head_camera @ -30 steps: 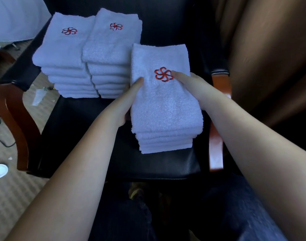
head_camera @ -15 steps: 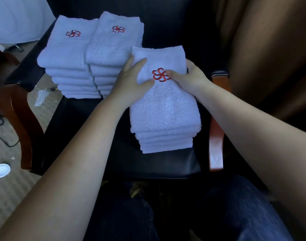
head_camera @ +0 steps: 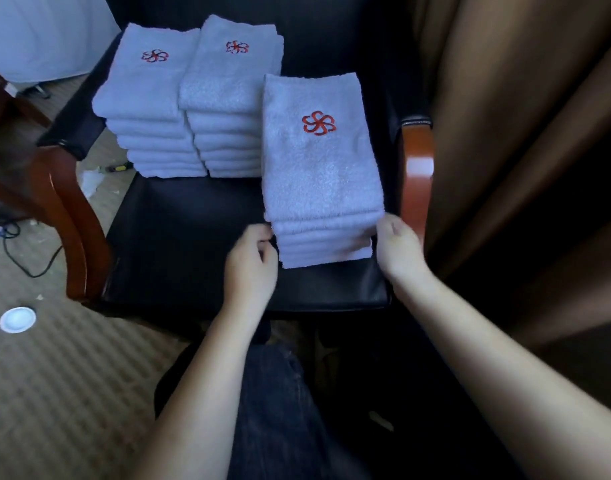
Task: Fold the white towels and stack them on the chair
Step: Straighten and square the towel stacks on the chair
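Currently, the squaring step appears in hand: left hand (head_camera: 252, 261) and right hand (head_camera: 396, 247) flank the near towel stack (head_camera: 321, 174) on the chair (head_camera: 193, 237), fingers curled; grip cannot be confirmed. The next move likely calls for even edge alignment.

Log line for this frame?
chair: three towel stacks | left hand: front-left corner of near stack | right hand: its front-right corner | grip: unclear

Bare seat (head_camera: 186, 244) front-left, towel stacks (head_camera: 321, 168) behind and right, armrests (head_camera: 416, 174) flanking
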Available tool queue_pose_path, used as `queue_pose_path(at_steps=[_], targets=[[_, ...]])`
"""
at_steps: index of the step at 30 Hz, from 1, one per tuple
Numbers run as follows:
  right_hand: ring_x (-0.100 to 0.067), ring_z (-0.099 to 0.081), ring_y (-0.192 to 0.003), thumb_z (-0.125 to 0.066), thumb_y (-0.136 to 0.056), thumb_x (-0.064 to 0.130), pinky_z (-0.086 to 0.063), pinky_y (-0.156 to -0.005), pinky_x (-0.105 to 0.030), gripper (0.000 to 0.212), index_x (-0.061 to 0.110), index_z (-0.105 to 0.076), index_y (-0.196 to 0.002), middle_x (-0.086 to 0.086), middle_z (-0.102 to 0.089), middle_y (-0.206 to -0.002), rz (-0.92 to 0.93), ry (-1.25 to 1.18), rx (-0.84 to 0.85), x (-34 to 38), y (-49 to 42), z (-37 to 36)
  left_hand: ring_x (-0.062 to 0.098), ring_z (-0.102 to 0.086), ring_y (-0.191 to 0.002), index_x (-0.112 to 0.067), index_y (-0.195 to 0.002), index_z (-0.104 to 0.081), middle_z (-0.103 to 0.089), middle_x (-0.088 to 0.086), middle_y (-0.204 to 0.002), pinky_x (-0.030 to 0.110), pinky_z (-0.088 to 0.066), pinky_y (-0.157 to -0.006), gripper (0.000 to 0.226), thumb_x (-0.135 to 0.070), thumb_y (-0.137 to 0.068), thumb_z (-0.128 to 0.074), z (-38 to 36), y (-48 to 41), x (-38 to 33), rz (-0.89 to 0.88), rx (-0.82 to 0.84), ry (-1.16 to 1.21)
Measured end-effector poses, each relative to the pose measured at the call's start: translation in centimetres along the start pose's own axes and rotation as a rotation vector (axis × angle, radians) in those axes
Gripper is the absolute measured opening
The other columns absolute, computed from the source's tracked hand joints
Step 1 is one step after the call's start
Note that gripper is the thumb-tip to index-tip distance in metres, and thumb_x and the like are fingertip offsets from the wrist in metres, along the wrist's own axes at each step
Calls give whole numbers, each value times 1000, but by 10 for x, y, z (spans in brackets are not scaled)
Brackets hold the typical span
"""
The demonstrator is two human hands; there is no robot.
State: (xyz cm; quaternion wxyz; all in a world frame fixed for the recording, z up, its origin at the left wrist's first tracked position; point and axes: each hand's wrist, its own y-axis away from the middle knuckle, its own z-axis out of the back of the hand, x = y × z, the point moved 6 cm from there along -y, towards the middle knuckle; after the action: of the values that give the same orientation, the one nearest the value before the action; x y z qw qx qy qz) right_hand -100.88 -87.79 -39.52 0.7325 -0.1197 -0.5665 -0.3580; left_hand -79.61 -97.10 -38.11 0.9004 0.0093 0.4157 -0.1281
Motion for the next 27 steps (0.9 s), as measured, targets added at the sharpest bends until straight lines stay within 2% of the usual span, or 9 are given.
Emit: queue_pose_path(at_steps=[2,4,7,11,15,17,19,24,27], targets=[[-23,-55,-106,-33,-99,6,-33,-79,-20,33,13,-55,-122,-6,-61,-114,11,156,37,-24,11,-14,21,-59,-103,-9,-124,-55,-60,4,-118,20,-40,-78,31,-10,-92,-56,-22,14,17,-2,147,-163],[-26,-53,-120,-36,-96,1,-34,-87,-16,45,7,-44,-140,-11,-58,-130,-20,235,51,-43,17,-21,21,-58,-106,-10,-128,-51,-58,4,-124,25,-40,-80,39,-20,-91,-63,-37,15,33,82,282,-224],[-25,-52,-124,-45,-96,3,-28,-87,-10,44,5,-44,-140,-10,-57,-133,-17,254,10,-60,19,-23,20,-58,-102,-8,-123,-54,-61,3,-118,25,-41,-77,39,-26,-90,-66,-48,8,42,153,324,-233],[-23,-55,-117,-54,-94,7,-35,-90,-19,49,9,-41,-141,-4,-61,-126,16,256,-98,-59,12,-26,16,-54,-81,-7,-98,-58,-63,1,-90,24,-41,-59,19,-21,-88,-67,-54,-6,46,206,253,-169],[-19,-57,-108,-61,-91,16,-38,-83,-20,34,14,-56,-125,4,-64,-114,44,294,-115,-60,11,-31,24,-57,-76,-10,-77,-52,-58,1,-78,29,-44,-61,18,-15,-93,-57,-54,-16,59,247,221,-247],[-19,-58,-101,-64,-89,23,-39,-75,-24,26,17,-60,-114,8,-65,-103,73,331,-95,-61,13,-32,26,-60,-82,-9,-83,-55,-62,5,-88,35,-50,-69,14,-16,-95,-54,-49,-21,66,273,228,-247],[-17,-58,-96,-66,-87,26,-37,-69,-25,22,20,-60,-108,11,-64,-94,112,353,-97,-59,15,-30,23,-59,-85,-10,-91,-57,-63,4,-94,34,-49,-72,8,-16,-96,-54,-44,-23,71,268,245,-220],[-12,-55,-87,-70,-83,25,-37,-73,-20,23,14,-59,-100,3,-62,-95,275,257,-152,-47,19,-30,16,-57,-80,-10,-100,-60,-63,-1,-85,24,-41,-62,10,-12,-91,-63,-36,-24,70,194,196,-158],[-14,-51,-77,-71,-85,22,-33,-67,-19,17,18,-54,-83,1,-57,-85,293,247,-145,-45,12,-30,21,-60,-83,-8,-100,-62,-66,3,-89,28,-48,-68,9,-13,-93,-60,-36,-24,73,187,208,-185]])
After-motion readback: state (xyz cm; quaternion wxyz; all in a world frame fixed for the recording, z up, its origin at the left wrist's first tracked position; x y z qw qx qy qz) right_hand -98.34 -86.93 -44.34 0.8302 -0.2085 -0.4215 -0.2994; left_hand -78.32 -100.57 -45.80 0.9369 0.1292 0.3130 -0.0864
